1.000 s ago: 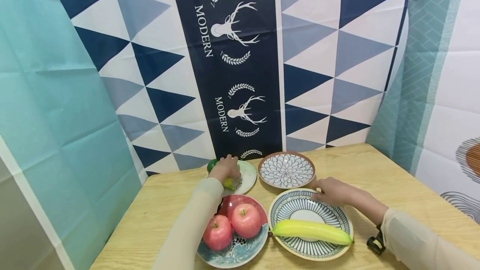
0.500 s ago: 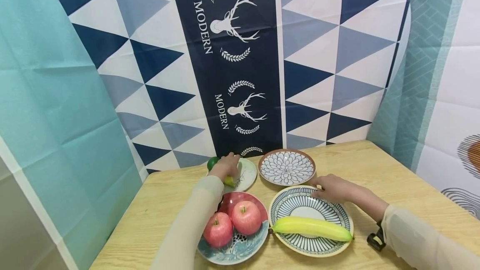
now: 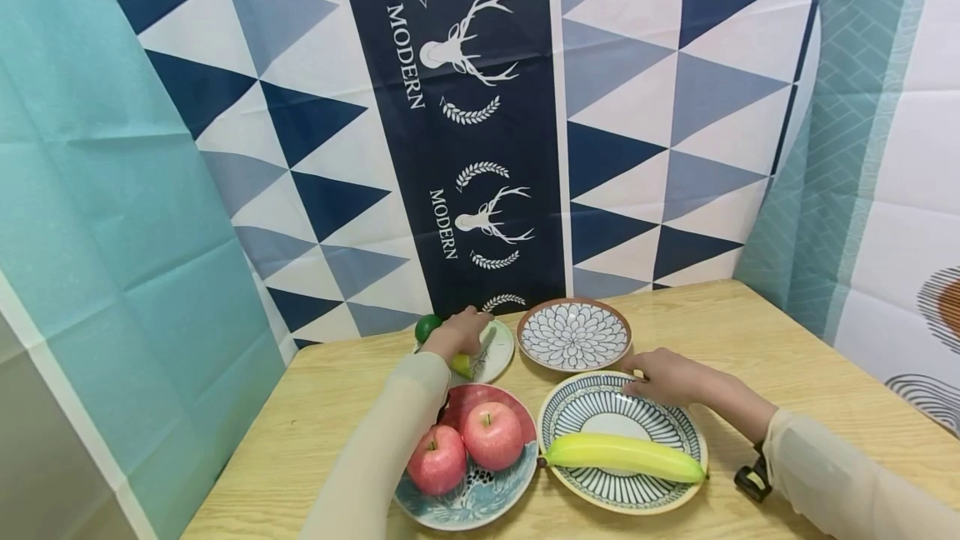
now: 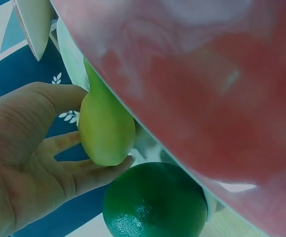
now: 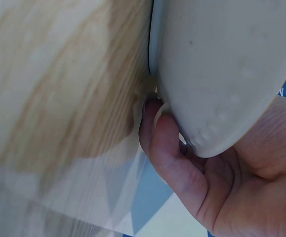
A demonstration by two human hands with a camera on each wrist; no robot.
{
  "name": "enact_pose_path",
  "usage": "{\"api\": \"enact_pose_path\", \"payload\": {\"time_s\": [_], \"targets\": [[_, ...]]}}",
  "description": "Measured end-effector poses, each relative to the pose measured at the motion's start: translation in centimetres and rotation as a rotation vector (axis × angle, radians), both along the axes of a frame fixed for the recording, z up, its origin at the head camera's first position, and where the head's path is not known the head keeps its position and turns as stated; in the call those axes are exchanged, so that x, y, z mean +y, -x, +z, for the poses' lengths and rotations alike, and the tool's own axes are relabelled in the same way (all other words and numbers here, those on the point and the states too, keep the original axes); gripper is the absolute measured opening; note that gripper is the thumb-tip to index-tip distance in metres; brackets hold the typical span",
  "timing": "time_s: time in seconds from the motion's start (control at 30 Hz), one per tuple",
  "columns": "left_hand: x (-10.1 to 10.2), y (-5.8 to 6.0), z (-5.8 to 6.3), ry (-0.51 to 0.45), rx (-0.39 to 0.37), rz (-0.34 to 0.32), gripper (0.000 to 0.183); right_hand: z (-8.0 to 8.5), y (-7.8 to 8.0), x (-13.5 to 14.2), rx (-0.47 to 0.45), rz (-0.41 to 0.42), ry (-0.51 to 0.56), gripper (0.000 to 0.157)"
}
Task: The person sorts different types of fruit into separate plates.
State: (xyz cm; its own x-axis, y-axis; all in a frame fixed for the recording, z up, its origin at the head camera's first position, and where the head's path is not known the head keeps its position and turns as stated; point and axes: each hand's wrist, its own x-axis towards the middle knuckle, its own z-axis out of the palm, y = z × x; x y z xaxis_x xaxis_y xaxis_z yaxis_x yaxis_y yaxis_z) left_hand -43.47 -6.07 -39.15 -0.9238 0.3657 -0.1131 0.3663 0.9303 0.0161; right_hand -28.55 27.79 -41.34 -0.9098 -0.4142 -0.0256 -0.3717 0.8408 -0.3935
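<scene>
My left hand [image 3: 459, 335] reaches over the pale green plate [image 3: 498, 350] at the back. In the left wrist view its thumb and fingers are around a yellow-green pear [image 4: 105, 126]; a dark green round fruit [image 4: 155, 200] lies beside them. My right hand [image 3: 670, 377] grips the far right rim of the striped plate [image 3: 592, 402]. Curled fingers [image 5: 165, 138] sit under that plate's pale underside [image 5: 222, 74] in the right wrist view. A yellow banana [image 3: 626, 457] lies across the near part of the striped plate.
Two red apples [image 3: 492, 436] rest in a red-and-blue plate [image 3: 480, 513] at front left. A brown-rimmed plate with a petal pattern [image 3: 574, 335] stands at the back. All are on a wooden table [image 3: 300, 423], with a patterned cloth [image 3: 495, 140] hanging behind.
My left hand has shifted slightly to the right over the pale green plate, with the yellow-green pear moving a little too. My right hand stays at the striped plate's rim.
</scene>
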Motion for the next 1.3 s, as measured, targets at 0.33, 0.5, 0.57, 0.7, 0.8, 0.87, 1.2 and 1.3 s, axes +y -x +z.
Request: {"api": "enact_pose_path", "payload": {"time_s": [0.33,0.5,0.57,0.7,0.8,0.87,1.2,1.3], "targets": [[-0.1,-0.4,0.3,-0.119,-0.063,0.09,0.078,-0.3,-0.1,0.0,0.015,0.003,0.008,0.008],[-0.2,-0.4,0.1,-0.139,-0.058,0.151,0.078,-0.4,-0.2,0.0,0.022,0.015,0.01,0.009],[-0.1,-0.6,0.1,-0.155,-0.048,0.189,0.075,-0.4,-0.2,-0.1,0.024,0.02,0.009,0.008],[0.1,-1.1,0.4,-0.194,-0.03,0.28,0.071,-0.2,-0.2,-0.1,0.028,0.02,0.007,0.007],[0.2,-1.3,0.7,-0.199,-0.015,0.32,0.059,0.0,-0.1,-0.1,0.029,0.018,0.007,0.007],[0.1,-1.3,0.8,-0.206,-0.012,0.329,0.049,0.1,-0.1,-0.1,0.03,0.018,0.006,0.008],[-0.1,-0.8,0.3,-0.189,-0.017,0.302,0.039,0.1,-0.2,0.0,0.028,0.012,0.003,0.011],[0.0,-0.6,0.3,-0.152,0.002,0.293,0.042,0.0,-0.2,0.1,0.027,0.013,0.006,0.012]]}}
